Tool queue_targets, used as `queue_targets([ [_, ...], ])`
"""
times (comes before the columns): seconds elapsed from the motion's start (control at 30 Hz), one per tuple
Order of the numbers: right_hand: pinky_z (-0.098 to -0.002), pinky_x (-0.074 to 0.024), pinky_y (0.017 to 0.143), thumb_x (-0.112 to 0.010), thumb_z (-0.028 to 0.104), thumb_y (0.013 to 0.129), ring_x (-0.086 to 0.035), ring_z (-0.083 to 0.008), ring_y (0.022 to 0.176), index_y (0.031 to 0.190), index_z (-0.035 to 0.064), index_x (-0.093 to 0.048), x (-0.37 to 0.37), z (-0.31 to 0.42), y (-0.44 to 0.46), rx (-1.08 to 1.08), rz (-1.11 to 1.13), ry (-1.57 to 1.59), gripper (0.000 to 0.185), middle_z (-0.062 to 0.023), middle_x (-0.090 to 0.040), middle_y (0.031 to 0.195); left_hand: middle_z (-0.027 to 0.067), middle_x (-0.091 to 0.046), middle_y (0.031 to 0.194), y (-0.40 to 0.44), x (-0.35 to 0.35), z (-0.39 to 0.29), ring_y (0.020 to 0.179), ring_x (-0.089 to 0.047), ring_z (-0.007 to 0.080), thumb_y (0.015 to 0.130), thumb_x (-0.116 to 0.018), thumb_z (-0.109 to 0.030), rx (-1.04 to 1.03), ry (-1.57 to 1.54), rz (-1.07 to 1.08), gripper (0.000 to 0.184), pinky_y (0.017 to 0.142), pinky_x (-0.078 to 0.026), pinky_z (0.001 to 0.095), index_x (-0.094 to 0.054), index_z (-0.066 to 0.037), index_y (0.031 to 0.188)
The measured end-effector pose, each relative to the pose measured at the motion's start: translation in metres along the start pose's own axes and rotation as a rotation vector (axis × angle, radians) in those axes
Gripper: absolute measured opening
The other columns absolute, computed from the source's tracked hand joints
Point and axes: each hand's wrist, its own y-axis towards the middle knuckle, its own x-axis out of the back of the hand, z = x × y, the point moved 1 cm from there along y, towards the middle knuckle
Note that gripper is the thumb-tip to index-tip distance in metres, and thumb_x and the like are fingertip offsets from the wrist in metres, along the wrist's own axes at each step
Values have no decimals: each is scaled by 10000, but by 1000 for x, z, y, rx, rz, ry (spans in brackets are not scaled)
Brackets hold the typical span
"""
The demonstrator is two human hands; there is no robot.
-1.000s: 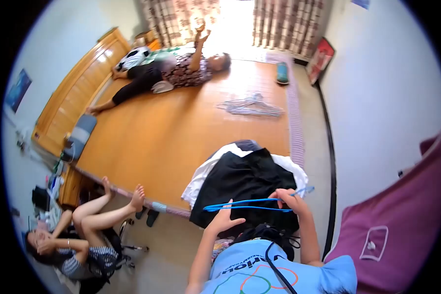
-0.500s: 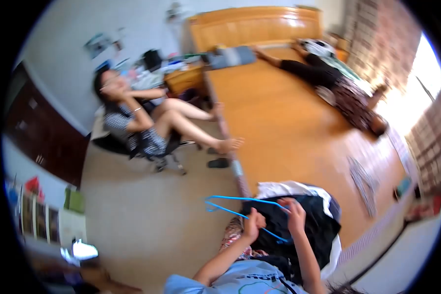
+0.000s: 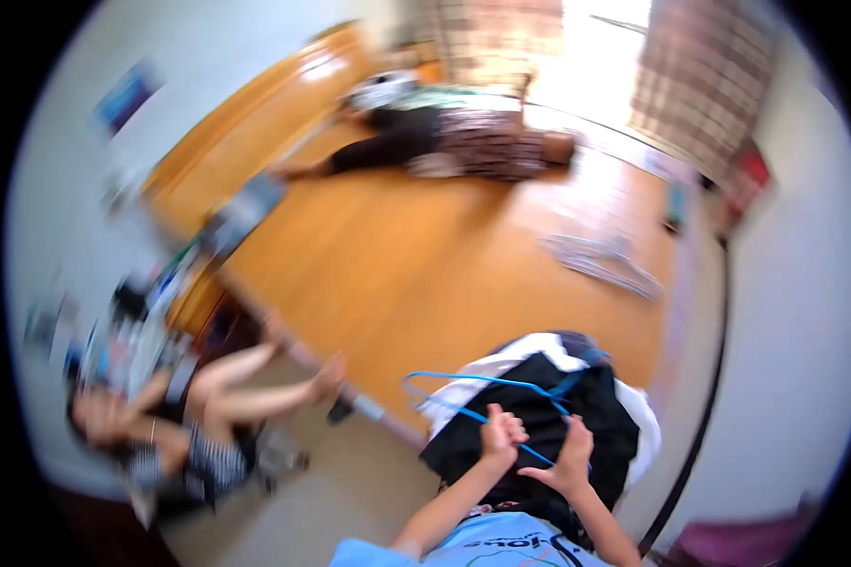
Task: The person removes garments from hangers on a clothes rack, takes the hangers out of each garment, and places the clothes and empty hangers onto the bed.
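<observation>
One blue clothes hanger (image 3: 487,379) above the black garment (image 3: 473,454) seems light, stiff, best bar-held; left hand (image 3: 503,437) grips it, right hand (image 3: 569,461) half-open, hold unclear.

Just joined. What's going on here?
Someone is handling a blue hanger over black cloth, with white cloth showing around it, at the near end of a bed. The left hand grips the hanger; the right hand is at its near end, grip unclear. More hangers lie farther up the bed. One person lies there, another sits beside it.
</observation>
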Motion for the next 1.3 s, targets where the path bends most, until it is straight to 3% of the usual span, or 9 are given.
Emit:
queue_targets([
  [0.2, -484, -250, 826, -683, 392, 453, -344, -266, 1017, 1170, -38, -205, -12, -32, 9, -282, 0, -192, 963, -159, -363, 1061, -20, -160, 396, 33, -29, 7, 349, -135, 95, 836, -211, -408, 286, 150, 175, 476, 412, -228, 242, -211, -124, 454],
  [0.3, -463, -278, 806, -677, 262, 474, -372, -267, 959, 1180, -28, -191, -32, -60, 25, -378, -39, -154, 905, -147, -379, 1006, -5, -281, 475, 62, -42, 11, 444, -292, 107, 834, -310, -338, 333, 415, 298, 394, 536, -332, 262, -317, -110, 513],
  [0.37, -442, -282, 810, -653, 233, 498, -371, -279, 955, 1185, -23, -179, -40, -83, 46, -466, -81, 19, 874, -149, -372, 1009, 40, -480, 787, 84, -50, 8, 770, -464, 137, 791, -451, -200, 332, 661, 260, 145, 683, -378, 283, -428, -75, 859],
  [0.47, -462, -261, 829, -615, 200, 526, -359, -287, 975, 1189, 0, -187, -20, -126, 110, -332, -242, -198, 814, -147, -369, 1029, 65, -453, 971, 99, -57, -3, 895, -447, 132, 778, -473, -172, 132, 931, 346, 311, 737, -372, 283, -355, -59, 1042],
  [0.63, -580, -177, 852, -688, 362, 467, -182, -267, 1160, 1233, 72, -110, 57, -216, 237, -403, -127, -613, 1003, -129, -178, 1260, 67, -531, 781, 105, 4, -9, 737, -513, 153, 760, -482, -139, 80, 1063, 389, 193, 659, -404, 260, -439, -34, 916],
  [0.77, -571, -201, 848, -697, 363, 462, -221, -257, 1138, 1230, 58, -104, 53, -222, 270, -482, -91, -722, 1017, -116, -231, 1224, 151, -524, 808, 88, 46, -28, 777, -509, 296, 716, -493, -196, -62, 1876, 380, 236, 669, -413, 376, -451, -42, 890],
  [0.93, -561, -195, 853, -669, 281, 518, -309, -241, 1073, 1204, 34, -183, -71, -205, 168, -605, 102, -383, 877, -133, -341, 1128, 123, -517, 905, 76, 67, -38, 863, -498, 274, 730, -474, -288, 119, 2158, 290, 275, 711, -384, 431, -465, -77, 906],
  [1.2, -436, -326, 819, -577, 368, 580, -442, -267, 985, 958, 52, -506, -124, -155, -37, -1115, 696, -9, 498, -141, -475, 1042, 117, -531, 791, 31, 47, -46, 743, -527, 263, 762, -428, -279, -213, 2258, 272, 241, 618, -400, 428, -425, -49, 834],
  [1.3, -339, -397, 757, -600, 340, 581, -514, -276, 867, 859, 24, -564, -136, -180, -80, -1097, 668, 38, 423, -155, -546, 902, 116, -535, 778, 5, 57, -37, 729, -528, 272, 761, -426, -257, -276, 2268, 254, 212, 605, -411, 410, -441, -59, 835],
])
